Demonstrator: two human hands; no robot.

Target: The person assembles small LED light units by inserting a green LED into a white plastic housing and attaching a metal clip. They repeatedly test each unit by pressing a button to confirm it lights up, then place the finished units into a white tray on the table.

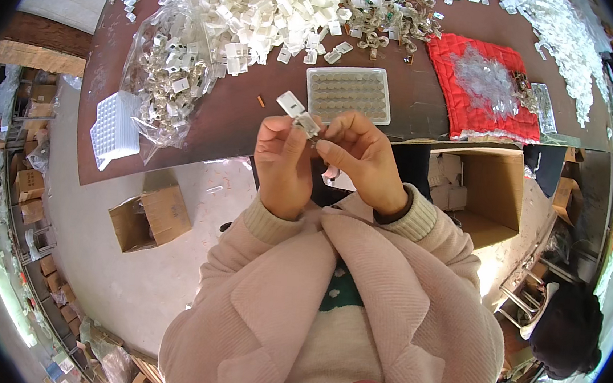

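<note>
A small white plastic casing (291, 105) with an opened-out flap is pinched upright between the thumb and fingers of my left hand (283, 167). My right hand (369, 164) is beside it, thumb and forefinger closed together at the casing's lower end. A small metallic part (314, 140) shows there, mostly hidden by the fingertips. Just beyond my hands lies a shallow clear tray (387, 100) with rows of round greyish pieces. Past it spreads a heap of white plastic casings (264, 13), with a pile of metallic parts (387, 23) on its right.
On the brown table (231, 137), a clear bag (151, 47) of metal and white parts lies left, near white dimpled trays (116, 131). Right is a red cloth (442, 61) under clear plastic bits (480, 79). Cardboard boxes stand below: one left (167, 216), one right (504, 187).
</note>
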